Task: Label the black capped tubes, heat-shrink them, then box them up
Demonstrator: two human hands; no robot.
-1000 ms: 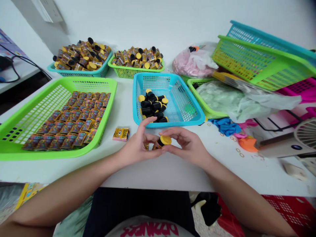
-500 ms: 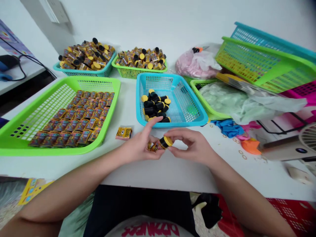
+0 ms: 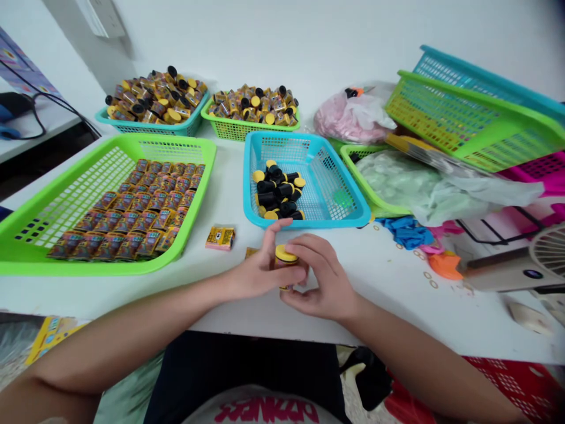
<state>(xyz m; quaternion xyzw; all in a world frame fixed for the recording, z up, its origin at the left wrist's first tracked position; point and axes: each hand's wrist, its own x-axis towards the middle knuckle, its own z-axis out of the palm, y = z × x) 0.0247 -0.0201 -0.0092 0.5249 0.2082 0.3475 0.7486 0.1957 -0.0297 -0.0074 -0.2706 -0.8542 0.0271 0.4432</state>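
A small canister (image 3: 286, 253) with a yellow lid stands upright between my hands, with a printed label partly visible round it. My left hand (image 3: 260, 277) holds it with thumb across the front, index finger pointing up. From the other side, the curled fingers of my right hand (image 3: 324, 280) close round the same canister. Behind my left hand shows a bit of yellow printed label (image 3: 251, 252); whether the fingers touch it I cannot tell. A small stack of labels (image 3: 219, 238) lies left of the hands. Beyond them, a blue basket (image 3: 348, 221) holds black canisters (image 3: 282, 189) with yellow lids.
At left, a green basket (image 3: 198, 194) contains rows of wrapped labelled pieces. Two baskets of labelled canisters (image 3: 154, 100) stand against the wall. To the right are bags (image 3: 397, 176), tilted stacked baskets (image 3: 468, 118), blue scraps (image 3: 408, 229) and a small fan (image 3: 521, 265).
The canister has turned from lying tilted to upright, lid up. My right hand has moved from its lid down round its side, nearer to me.
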